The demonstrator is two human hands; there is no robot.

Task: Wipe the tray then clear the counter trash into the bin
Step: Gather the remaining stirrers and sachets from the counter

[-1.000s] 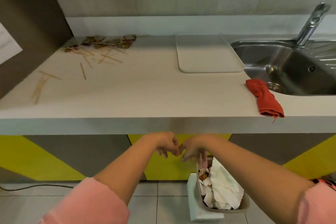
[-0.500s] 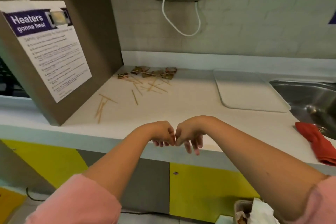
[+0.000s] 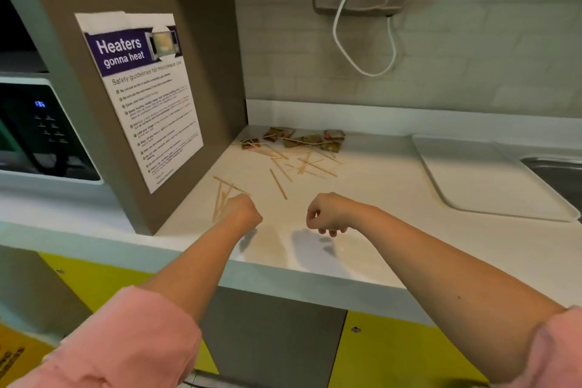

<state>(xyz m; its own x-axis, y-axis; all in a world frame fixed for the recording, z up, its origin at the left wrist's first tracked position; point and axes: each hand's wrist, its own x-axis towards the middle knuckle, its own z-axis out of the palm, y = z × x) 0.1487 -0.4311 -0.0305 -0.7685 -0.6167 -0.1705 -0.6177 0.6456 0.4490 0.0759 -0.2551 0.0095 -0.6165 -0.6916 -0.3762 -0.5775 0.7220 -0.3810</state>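
Starting at the fingers: the ones on the left hand (image 3: 244,213) are tucked under the knuckles, so whether anything's pinched in there can't be told. The fingers (image 3: 332,232) of the right hand (image 3: 327,214) are hung in a loose curl with nothing seen in them, and a gap is left between the two hands above the desk (image 3: 378,249).

Just past the left knuckles a small bunch of wooden sticks (image 3: 221,198) is laid flat. Further out, more loose sticks (image 3: 278,179) are scattered, and beyond those a heap of crumpled wrappers (image 3: 302,139) is shoved against the back wall. The tray (image 3: 491,179) is parked well off to the right of the right hand. No bin is seen.

What could go wrong, probably: thin sticks lying flat on a smooth desk tend to get rolled or flicked instead of picked up, so some could be knocked off the front edge or jammed against the side panel (image 3: 201,123) left of the fingers. The wrappers look tangled with sticks, so bits might be dropped on the way to the bin.
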